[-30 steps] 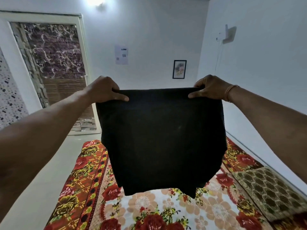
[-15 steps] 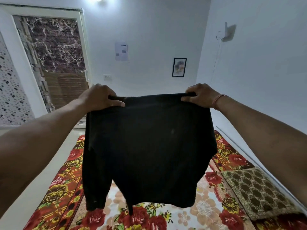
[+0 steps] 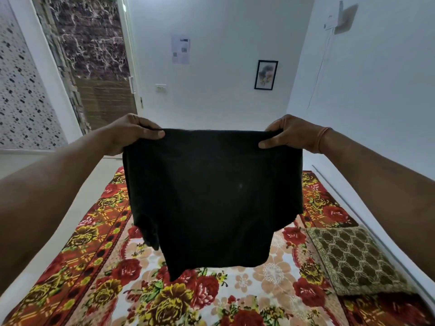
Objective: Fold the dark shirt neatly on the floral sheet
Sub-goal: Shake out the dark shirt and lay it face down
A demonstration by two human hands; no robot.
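Both hands, left hand [image 3: 131, 134] and right hand [image 3: 290, 135], pinch the dark shirt [image 3: 211, 198] by its top corners. It hangs above the floral sheet [image 3: 211, 300], probably to straighten before laying down.

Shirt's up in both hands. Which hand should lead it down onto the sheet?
Probably the left hand: the dark shirt hangs lowest beneath it, over open floral sheet. The right hand is above the cushion.

shirt [image 3: 211, 196] above sheet [image 3: 146, 297] (hanging clear) | cushion [image 3: 353, 260] on sheet, right
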